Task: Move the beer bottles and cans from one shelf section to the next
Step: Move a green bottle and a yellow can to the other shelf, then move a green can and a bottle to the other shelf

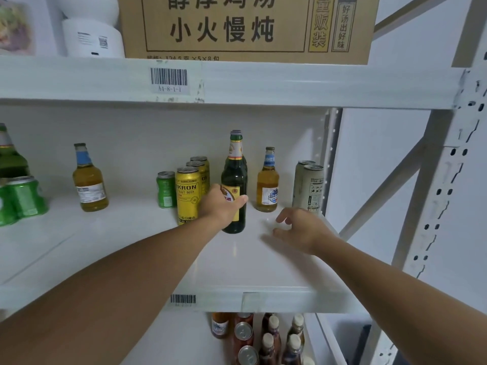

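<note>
My left hand [222, 204] grips the lower body of a tall dark green beer bottle [234, 172] that stands upright on the white shelf [263, 259]. Just left of it stand yellow cans [187, 193] in a row and a small green can [166, 189]. To the right are an amber bottle with a blue label [267, 184] and two pale grey cans [308, 187]. My right hand [297, 229] hovers over the shelf in front of the grey cans, fingers loosely spread, holding nothing. Farther left stand another amber bottle [89, 180] and green cans [22, 200].
A cardboard box [245, 25] and white containers [92, 35] sit on the shelf above. The shelf below holds several bottles and cans [263, 338]. A perforated white upright and diagonal braces [445, 180] close off the right side.
</note>
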Tool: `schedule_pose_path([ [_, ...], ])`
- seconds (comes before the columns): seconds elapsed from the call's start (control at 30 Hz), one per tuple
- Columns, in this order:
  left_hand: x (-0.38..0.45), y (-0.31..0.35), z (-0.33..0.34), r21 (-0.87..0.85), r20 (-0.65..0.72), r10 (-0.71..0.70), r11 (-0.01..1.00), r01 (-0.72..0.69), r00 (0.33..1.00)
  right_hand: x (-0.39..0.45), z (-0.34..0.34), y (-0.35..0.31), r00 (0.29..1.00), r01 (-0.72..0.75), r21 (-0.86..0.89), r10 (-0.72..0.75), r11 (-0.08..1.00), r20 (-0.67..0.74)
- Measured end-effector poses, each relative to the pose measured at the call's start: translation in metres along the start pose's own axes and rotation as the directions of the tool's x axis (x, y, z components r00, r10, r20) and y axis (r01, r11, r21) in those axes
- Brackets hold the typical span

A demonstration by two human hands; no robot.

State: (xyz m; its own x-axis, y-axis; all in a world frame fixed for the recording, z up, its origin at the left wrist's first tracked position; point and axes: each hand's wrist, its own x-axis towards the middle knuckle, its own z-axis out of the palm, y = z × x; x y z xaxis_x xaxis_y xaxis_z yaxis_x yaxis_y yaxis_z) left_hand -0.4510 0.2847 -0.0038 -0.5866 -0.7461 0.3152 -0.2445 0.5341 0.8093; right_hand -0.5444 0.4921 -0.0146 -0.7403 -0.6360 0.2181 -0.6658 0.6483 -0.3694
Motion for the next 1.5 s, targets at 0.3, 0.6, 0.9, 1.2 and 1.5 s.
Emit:
schedule_pose_path([
  [0.3, -0.001, -0.013, 0.002, -0.003, 0.040, 0.020, 1.000, -0.020, 0.999, -0.003, 0.004, -0.008, 1.000, 0.023, -0.008, -0.023, 1.000, -0.004],
  [0.6, -0.043, -0.047, -0.051, 0.315, 0.158, 0.189, 0.920, -0.231, 0.969, -0.017, 0.006, -0.018, 0.994, 0.109, 0.055, -0.109, 0.993, 0.003],
  [0.9, -0.080, -0.074, -0.168, 0.530, 0.183, 0.102, 0.827, -0.185, 0.978, -0.016, 0.028, -0.070, 0.947, 0.296, 0.208, -0.315, 0.932, 0.061],
  [1.2, -0.118, -0.108, -0.275, 0.678, 0.096, -0.025, 0.734, -0.047, 0.995, -0.031, 0.062, -0.188, 0.892, 0.420, 0.234, -0.447, 0.877, 0.075],
  [1.5, -0.140, -0.177, -0.411, 0.603, -0.011, -0.138, 0.789, 0.117, 0.990, -0.040, 0.111, -0.337, 0.864, 0.464, 0.169, -0.486, 0.870, 0.130],
])
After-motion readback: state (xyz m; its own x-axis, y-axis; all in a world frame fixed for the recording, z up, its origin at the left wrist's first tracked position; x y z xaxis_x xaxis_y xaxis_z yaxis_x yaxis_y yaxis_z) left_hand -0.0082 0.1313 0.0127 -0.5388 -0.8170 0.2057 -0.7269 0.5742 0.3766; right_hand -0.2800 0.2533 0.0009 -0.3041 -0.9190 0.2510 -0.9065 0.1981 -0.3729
